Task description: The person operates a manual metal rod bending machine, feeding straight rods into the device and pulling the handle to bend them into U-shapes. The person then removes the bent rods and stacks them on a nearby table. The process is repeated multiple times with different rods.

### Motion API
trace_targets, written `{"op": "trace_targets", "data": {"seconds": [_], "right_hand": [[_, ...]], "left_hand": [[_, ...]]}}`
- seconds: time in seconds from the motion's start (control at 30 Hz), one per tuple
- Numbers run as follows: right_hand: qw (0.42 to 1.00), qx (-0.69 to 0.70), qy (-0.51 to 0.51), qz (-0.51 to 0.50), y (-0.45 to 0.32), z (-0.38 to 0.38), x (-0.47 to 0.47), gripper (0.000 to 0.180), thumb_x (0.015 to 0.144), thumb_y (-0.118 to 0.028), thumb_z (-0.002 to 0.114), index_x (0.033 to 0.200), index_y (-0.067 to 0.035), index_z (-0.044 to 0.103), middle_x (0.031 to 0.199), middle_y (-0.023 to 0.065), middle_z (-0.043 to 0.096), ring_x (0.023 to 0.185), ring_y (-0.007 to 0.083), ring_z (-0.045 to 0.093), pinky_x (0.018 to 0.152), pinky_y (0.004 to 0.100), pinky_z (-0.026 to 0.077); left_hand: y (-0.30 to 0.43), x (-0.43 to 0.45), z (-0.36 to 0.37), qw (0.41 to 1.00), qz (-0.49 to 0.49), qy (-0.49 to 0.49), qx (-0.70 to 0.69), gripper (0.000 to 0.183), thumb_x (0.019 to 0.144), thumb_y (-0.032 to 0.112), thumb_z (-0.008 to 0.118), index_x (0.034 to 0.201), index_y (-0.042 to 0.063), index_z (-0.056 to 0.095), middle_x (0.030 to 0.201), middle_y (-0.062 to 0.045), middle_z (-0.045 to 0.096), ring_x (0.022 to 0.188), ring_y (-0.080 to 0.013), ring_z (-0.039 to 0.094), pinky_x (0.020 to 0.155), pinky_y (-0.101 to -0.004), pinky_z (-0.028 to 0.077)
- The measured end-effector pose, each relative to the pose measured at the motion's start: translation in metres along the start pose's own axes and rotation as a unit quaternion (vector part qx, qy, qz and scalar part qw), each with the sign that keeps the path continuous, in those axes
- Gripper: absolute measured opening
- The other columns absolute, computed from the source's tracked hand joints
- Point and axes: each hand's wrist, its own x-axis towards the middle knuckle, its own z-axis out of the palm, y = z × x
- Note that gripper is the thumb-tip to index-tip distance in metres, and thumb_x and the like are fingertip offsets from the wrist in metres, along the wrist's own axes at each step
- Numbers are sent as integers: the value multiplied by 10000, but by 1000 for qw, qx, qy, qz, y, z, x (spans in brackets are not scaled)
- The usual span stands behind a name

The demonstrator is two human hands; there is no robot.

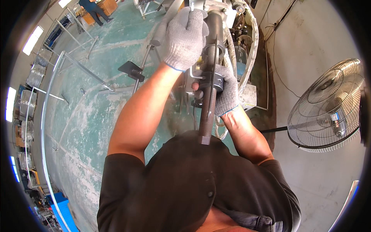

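Observation:
A long threaded metal rod [207, 113] runs from the machine's metal tube [215, 32] towards my chest. A black clamp collar [211, 81] sits around it. My right hand [227, 92], in a grey knit glove, wraps the collar from the right and below; fingertips show on its left side. The short arm of an L-shaped hex key [196, 76] enters the collar's left side. Its long arm runs up beneath my gloved left hand [185, 37], whose fingers are curled around it. Most of that long arm is hidden by the hand.
A ribbed metal cylinder [158, 36] and a black plate on a bracket [130, 69] stand left of the rod. Wrapped hoses [251, 49] and an electric motor [241, 58] lie right. A caged fan [327, 107] stands by the wall. Metal frames [84, 69] and a person [94, 11] are farther left.

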Motion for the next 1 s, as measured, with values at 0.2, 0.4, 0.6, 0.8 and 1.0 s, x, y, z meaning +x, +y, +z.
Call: {"op": "trace_targets", "data": {"seconds": [0.2, 0.4, 0.6, 0.8, 1.0], "right_hand": [[999, -2, 25, -32, 3, 11, -2, 339, 1062, -390, 558, 1192, -82, 612, 1043, 154, 744, 774, 333, 726, 573, 405, 566], [998, 1, 9, -57, 7, 5, 0, 358, 1060, -404, 557, 1199, -83, 636, 996, 157, 737, 747, 333, 722, 546, 405, 575], [997, -19, 3, -73, 10, 3, 5, 394, 1054, -422, 558, 1203, -66, 641, 927, 177, 727, 759, 349, 748, 531, 404, 600], [997, 6, -29, -70, 9, 2, 1, 426, 1010, -342, 609, 1256, 5, 637, 1051, 179, 742, 784, 345, 749, 550, 398, 611], [997, -34, -9, -68, 4, 4, 1, 490, 1014, -385, 625, 1265, 37, 624, 1053, 214, 730, 786, 382, 737, 534, 398, 622]], "left_hand": [[-4, 1, -3, 993, -45, -48, -96, 352, 1150, 338, 536, 1121, 14, 671, 723, -43, 656, 543, -106, 589, 480, -255, 426], [26, -10, 6, 989, -40, 52, 135, 225, 1060, 208, 599, 1017, 42, 745, 811, -116, 717, 747, -243, 693, 709, -374, 542], [-6, 2, -15, 941, 140, -42, 305, 222, 1094, 187, 547, 1018, 48, 702, 912, -152, 699, 824, -268, 688, 764, -425, 557], [-41, 10, -14, 948, 122, -17, 295, 178, 1077, 191, 605, 1053, 36, 688, 927, -122, 700, 819, -236, 684, 728, -406, 545], [-56, 3, -13, 986, -140, 63, -60, 235, 1067, 228, 610, 979, 31, 703, 723, 2, 623, 588, -88, 572, 519, -266, 445]]}}
